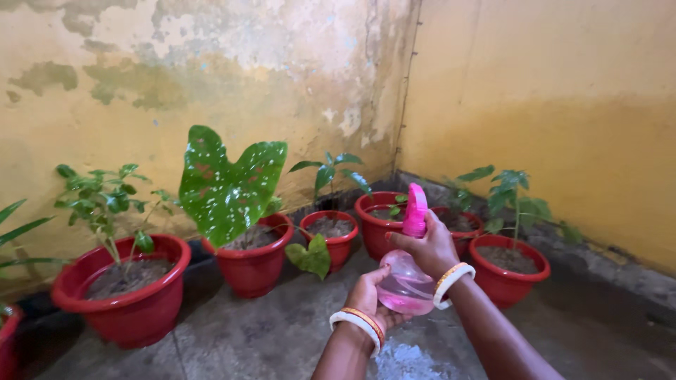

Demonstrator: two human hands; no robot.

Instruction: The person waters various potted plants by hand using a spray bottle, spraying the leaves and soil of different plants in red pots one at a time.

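Two yellow, peeling walls (211, 63) met at a corner above a damp concrete floor (246, 331). A row of red plastic pots (127, 295) stood along the wall base, each holding soil and a green plant; the largest leaf, a white-spotted caladium leaf (229, 183), rose from the second pot. The pink spray bottle (408, 274) was held upright in front of the pots, above the floor. The right hand (429, 246) had its grip clenched around the bottle's neck; the left hand (370, 295) supported its base from beneath, grasping it. Both wrists bore white and orange bangles (451, 281).
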